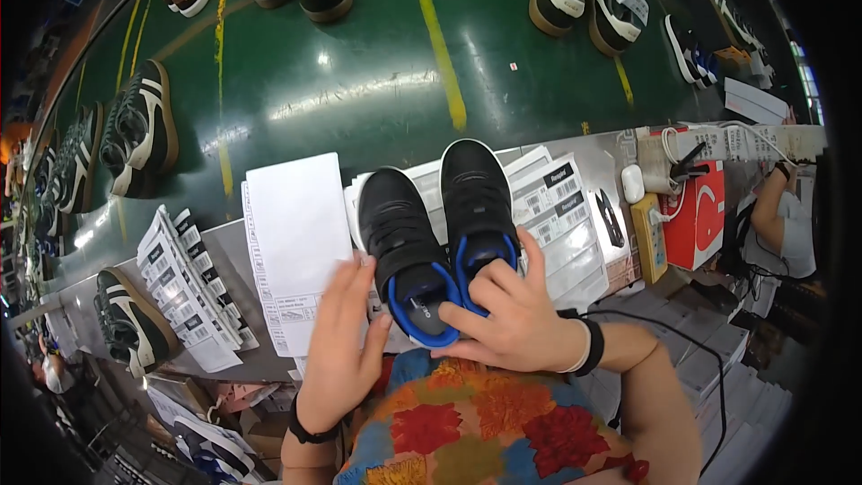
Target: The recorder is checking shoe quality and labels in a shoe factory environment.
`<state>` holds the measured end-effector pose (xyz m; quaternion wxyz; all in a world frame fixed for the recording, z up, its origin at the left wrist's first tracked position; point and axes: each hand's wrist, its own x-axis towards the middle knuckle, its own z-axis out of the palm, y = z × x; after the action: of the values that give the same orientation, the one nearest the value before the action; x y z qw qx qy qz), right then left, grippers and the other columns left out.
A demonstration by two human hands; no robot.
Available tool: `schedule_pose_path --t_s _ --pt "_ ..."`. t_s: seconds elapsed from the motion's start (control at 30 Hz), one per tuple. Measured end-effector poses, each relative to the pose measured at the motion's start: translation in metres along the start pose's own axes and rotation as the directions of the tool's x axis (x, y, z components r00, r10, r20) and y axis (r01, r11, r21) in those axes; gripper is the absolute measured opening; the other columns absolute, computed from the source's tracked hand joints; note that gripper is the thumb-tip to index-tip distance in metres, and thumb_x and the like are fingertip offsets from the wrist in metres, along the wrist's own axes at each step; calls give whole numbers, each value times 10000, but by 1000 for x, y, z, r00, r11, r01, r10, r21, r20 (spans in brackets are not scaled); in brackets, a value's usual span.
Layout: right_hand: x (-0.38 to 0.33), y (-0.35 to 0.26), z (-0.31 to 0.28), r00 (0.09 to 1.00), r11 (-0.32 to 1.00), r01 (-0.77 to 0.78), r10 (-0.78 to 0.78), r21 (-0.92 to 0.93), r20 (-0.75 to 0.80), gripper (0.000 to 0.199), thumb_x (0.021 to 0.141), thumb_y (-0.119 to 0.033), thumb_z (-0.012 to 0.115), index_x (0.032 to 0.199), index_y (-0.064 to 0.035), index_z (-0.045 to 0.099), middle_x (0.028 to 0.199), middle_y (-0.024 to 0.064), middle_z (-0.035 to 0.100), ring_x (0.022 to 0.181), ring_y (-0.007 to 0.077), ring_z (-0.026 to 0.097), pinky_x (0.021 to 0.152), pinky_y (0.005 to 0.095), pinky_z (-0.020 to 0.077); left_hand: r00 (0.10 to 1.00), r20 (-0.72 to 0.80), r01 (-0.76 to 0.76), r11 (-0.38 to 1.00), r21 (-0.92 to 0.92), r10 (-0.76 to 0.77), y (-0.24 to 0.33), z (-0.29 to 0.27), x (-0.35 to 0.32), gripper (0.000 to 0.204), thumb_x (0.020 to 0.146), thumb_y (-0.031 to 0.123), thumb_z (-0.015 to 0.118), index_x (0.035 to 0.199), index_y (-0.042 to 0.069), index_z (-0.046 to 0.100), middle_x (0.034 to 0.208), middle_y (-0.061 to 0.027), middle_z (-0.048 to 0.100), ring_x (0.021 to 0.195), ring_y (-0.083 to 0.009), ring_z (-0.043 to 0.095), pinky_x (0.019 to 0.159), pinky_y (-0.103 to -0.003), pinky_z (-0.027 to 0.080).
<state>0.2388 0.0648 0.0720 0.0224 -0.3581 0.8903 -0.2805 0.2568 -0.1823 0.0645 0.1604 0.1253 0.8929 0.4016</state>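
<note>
A pair of black sneakers with blue collar linings lies side by side in front of me, toes pointing away. Beside the left sneaker [398, 216] is my left hand [337, 346], its fingers stretched along the outer side and its thumb near the heel. My right hand [516, 319] is bent over the heel of the right sneaker [474, 189], with curled fingers at its opening and one finger along its outer side. Another of its fingers reaches the left sneaker's heel opening. Under and around the pair lie white label sheets [561, 216] and a white paper stack [296, 224].
Beyond the ledge runs a green conveyor belt [359, 63] with yellow lines, carrying several pairs of shoes. More label sheets [184, 292] and a dark shoe [130, 323] are at left. On the right are a red box [703, 220], a power strip [648, 233], cables and another person's arm [770, 207].
</note>
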Motion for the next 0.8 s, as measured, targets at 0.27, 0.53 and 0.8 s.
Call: schedule_pose_path --t_s 0.27,0.53,0.8 --pt "-11 14 5 875 957 -266 289 114 -389 325 699 -176 846 941 -51 668 995 114 638 908 314 629 966 484 510 943 -200 -220 948 232 267 5 23 13 522 750 137 787 1202 -43 598 1304 -235 535 1178 -415 543 998 -476 459" --pt "35 48 -31 959 985 -19 67 173 -276 248 680 4 777 891 29 650 706 120 590 634 308 591 564 366 482 879 -136 -438 887 145 456 30 -19 72 269 677 47 797 918 3 685 813 -109 667 712 -270 643 655 -357 521" --pt "74 77 -43 851 551 -445 507 706 140 118 863 -64 725 844 52 714 743 5 672 698 53 574 633 214 448 997 -36 -79 954 -288 71 34 -38 120 135 835 78 722 836 -56 702 704 -57 636 648 -110 553 598 -242 405"
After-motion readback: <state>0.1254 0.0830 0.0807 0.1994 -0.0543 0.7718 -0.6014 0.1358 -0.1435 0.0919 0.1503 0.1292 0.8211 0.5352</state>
